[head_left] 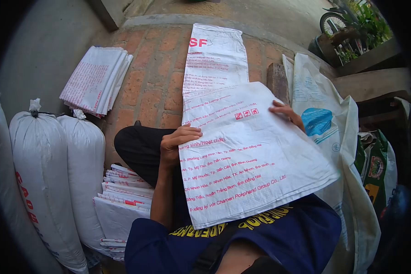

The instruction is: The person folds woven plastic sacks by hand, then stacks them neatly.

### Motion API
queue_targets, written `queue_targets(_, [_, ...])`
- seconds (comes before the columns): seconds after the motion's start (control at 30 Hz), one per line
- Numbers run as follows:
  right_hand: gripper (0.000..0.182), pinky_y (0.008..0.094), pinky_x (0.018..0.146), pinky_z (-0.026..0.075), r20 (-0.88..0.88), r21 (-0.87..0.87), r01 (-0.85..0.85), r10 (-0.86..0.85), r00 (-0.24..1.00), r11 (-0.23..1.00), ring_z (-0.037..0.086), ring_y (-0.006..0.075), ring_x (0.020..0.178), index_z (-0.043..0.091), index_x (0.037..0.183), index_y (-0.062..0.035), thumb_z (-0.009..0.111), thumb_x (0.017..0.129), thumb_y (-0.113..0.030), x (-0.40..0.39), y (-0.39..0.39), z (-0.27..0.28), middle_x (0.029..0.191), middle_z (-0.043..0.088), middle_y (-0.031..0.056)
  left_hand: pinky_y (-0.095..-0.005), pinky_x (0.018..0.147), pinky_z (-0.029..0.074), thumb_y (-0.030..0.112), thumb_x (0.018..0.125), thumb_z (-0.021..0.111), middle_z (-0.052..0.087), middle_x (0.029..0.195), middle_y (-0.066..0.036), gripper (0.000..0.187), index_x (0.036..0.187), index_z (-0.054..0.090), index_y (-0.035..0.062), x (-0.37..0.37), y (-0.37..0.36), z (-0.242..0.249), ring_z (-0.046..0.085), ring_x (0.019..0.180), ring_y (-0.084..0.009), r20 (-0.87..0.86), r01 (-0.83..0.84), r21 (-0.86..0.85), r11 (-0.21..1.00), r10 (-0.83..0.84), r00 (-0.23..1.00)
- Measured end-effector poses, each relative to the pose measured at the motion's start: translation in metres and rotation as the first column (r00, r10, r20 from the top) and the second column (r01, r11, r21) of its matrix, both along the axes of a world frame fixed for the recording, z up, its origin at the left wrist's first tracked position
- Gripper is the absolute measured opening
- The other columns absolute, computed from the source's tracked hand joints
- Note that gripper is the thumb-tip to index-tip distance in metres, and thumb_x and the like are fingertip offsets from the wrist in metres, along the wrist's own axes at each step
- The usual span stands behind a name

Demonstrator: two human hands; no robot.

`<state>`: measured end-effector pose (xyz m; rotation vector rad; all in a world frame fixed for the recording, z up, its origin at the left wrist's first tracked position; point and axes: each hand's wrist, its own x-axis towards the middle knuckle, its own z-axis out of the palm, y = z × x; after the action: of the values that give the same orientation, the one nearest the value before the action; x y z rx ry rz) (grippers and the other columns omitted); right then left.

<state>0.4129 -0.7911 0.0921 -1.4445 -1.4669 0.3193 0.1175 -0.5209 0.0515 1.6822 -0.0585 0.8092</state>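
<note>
A white woven sack (242, 160) with red printing is partly folded across my lap and chest. Its far end, marked "SF", lies flat on the brick floor. My left hand (180, 138) grips the sack's left edge, fingers on top and the thumb hidden. On the opposite edge, my right hand (288, 115) is closed around the sack, its fingertips showing on the printed face. Near my left forearm stands a pile of folded white sacks (123, 201). Another folded stack (95, 81) rests on the bricks at the upper left.
Full, tied white sacks (45, 182) stand along the left side. To the right lie a large white sack with blue print (317, 118), a wooden block (277, 81) and a green bag (375, 166). A motorbike wheel (332, 23) and plants (370, 25) appear at the far right.
</note>
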Motion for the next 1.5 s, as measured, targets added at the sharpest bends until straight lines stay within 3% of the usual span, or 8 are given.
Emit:
queue_targets(0.33, [0.022,0.0247,0.075,0.049,-0.538,-0.463,0.149,-0.410,0.737,0.874,0.059,0.0089,0.081,0.062,0.101,0.0006,0.063,0.085,-0.014,-0.038,0.002,-0.028,0.098,0.066,0.0054,-0.0211,0.066,0.048,0.013,0.081,0.070,0.067,0.088,-0.006,0.035,0.112,0.061,-0.0017,-0.034,0.001,-0.050,0.063,0.081,-0.0106,-0.400,-0.367,-0.285,0.886,0.238,0.885])
queue_targets(0.57, [0.061,0.0298,0.065,0.048,-0.127,-0.880,0.177,-0.577,0.807,0.441,0.061,0.0161,0.077,0.047,0.128,0.0047,0.075,0.081,-0.023,-0.061,-0.011,-0.016,0.088,0.065,0.0120,-0.0374,0.079,0.049,0.005,0.084,0.065,0.065,0.083,-0.015,0.067,0.141,0.031,0.0043,-0.037,-0.042,-0.010,0.066,0.086,-0.0273,-0.787,-0.599,-0.073,0.797,0.322,0.525])
queue_targets(0.67, [0.085,0.0315,0.064,0.048,-0.042,-0.916,0.179,-0.530,0.847,0.358,0.061,0.0183,0.074,0.033,0.139,0.0036,0.081,0.074,-0.024,-0.071,-0.009,0.004,0.084,0.063,0.0133,-0.0435,0.077,0.048,0.014,0.082,0.069,0.060,0.094,-0.018,0.066,0.141,0.038,0.0092,-0.050,-0.048,-0.008,0.061,0.087,-0.0358,-0.699,-0.330,0.448,0.831,0.555,0.451])
queue_targets(0.83, [0.114,0.0363,0.081,0.048,0.045,-0.903,0.243,-0.483,0.874,0.355,0.062,0.0311,0.092,0.015,0.148,-0.0019,0.087,0.062,-0.022,-0.080,-0.009,0.015,0.103,0.060,0.0234,-0.0418,0.091,0.044,0.026,0.071,0.080,0.050,0.121,-0.017,0.074,0.136,0.048,0.0131,-0.066,-0.051,0.023,0.047,0.117,-0.0328,-0.876,-0.013,0.374,0.927,0.358,0.322])
queue_targets(0.93, [0.124,0.0435,0.094,0.041,0.095,-0.724,0.152,-0.122,0.988,0.672,0.050,0.0365,0.114,0.009,0.151,-0.0118,0.089,0.056,-0.021,-0.087,-0.014,0.008,0.128,0.046,0.0252,-0.0488,0.108,0.030,0.021,0.066,0.082,0.039,0.139,-0.015,0.060,0.122,0.062,0.0130,-0.074,-0.054,0.019,0.025,0.136,-0.0382,-0.717,0.051,0.633,0.773,0.560,0.416])
queue_targets(1.03, [0.117,0.0489,0.102,0.030,0.286,-0.939,0.300,-0.101,0.953,0.166,0.035,0.0391,0.127,0.017,0.151,-0.0210,0.085,0.056,-0.012,-0.114,-0.001,0.008,0.145,0.027,0.0216,-0.0468,0.107,0.031,0.014,0.067,0.079,0.038,0.142,-0.013,0.054,0.119,0.064,0.0141,-0.077,-0.042,-0.005,0.027,0.136,-0.0350,-0.521,0.111,0.810,0.576,0.621,0.585])
queue_targets(1.17, [0.089,0.0482,0.107,0.022,0.750,-0.392,0.691,-0.224,0.622,0.607,0.039,0.0333,0.126,0.046,0.137,-0.0217,0.073,0.054,0.001,-0.112,0.001,-0.011,0.138,0.038,0.0133,-0.0453,0.103,0.036,0.006,0.066,0.075,0.056,0.129,-0.010,0.032,0.097,0.069,0.0067,-0.078,-0.030,0.011,0.040,0.131,-0.0325,-0.376,-0.107,0.728,0.677,0.525,0.764])
queue_targets(1.5, [0.022,0.0402,0.093,0.042,-0.363,0.407,-0.032,0.194,0.912,0.913,0.060,0.0190,0.076,0.062,0.086,-0.0120,0.074,0.083,-0.031,-0.048,0.001,0.048,0.078,0.066,0.0050,-0.0422,0.087,0.049,0.017,0.076,0.075,0.067,0.094,-0.016,0.039,0.106,0.056,0.0029,-0.044,-0.010,0.061,0.066,0.093,-0.0296,0.107,-0.080,0.011,0.997,0.079,0.991])
